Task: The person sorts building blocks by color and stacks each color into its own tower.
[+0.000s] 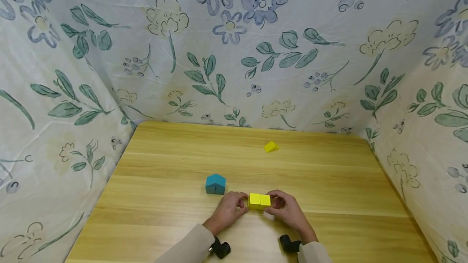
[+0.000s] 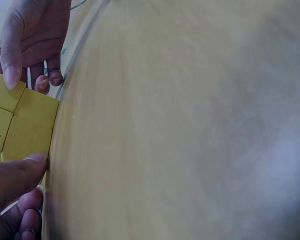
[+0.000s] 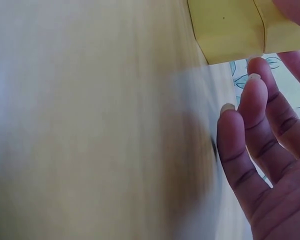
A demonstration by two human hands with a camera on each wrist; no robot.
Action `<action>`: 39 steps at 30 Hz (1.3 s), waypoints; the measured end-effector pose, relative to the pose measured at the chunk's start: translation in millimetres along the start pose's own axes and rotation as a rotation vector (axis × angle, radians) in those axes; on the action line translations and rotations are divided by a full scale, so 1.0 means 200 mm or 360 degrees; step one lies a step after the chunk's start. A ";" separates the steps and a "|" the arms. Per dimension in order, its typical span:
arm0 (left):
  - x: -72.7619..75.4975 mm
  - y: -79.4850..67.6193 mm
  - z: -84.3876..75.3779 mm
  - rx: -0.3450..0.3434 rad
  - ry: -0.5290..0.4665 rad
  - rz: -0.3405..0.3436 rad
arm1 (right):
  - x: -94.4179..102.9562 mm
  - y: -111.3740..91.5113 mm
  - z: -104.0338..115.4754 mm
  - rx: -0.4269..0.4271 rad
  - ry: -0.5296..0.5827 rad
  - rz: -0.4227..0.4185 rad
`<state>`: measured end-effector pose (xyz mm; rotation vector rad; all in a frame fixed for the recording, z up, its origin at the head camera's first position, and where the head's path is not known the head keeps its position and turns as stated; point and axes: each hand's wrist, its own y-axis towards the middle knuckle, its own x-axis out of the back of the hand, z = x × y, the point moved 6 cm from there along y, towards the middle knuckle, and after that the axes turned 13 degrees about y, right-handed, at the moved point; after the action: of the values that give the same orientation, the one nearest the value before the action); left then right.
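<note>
Several yellow blocks [image 1: 259, 201] stand together on the wooden table; in the left wrist view, two smaller ones [image 2: 6, 92] sit side by side on a wider one [image 2: 32, 125]. At the left end, my left hand [image 1: 229, 207] pinches the stack, its thumb lying on the wider block. From the other end my right hand [image 1: 287, 210] holds an upper block between thumb and forefinger. Its remaining fingers [image 3: 252, 100] are loosely bent below the yellow block [image 3: 230, 30] in the right wrist view.
Just beyond my left hand stands a small house shape of blue blocks [image 1: 215, 184] with a peaked top. A yellow triangular block [image 1: 271, 146] lies near the table's [image 1: 175, 161] back edge. Flowered cloth [image 1: 226, 80] hangs around the back and sides.
</note>
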<state>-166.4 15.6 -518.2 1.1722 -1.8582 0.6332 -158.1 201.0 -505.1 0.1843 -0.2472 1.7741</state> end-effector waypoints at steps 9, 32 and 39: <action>0.00 0.00 0.00 -0.0027 0.0023 -0.0026 | 0.06 -0.01 -0.05 -0.0081 0.0143 0.0061; -0.02 0.00 0.02 0.0019 -0.0004 0.0034 | 0.42 0.44 -0.15 -0.0162 -0.0020 -0.0363; -0.02 0.01 0.02 0.0009 0.0015 0.0022 | 0.43 0.66 -0.14 -0.0170 -0.0091 -0.0339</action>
<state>-168.6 15.2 -523.9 1.1593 -1.8591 0.6508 -304.6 262.4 -518.7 0.1780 -0.3500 1.5417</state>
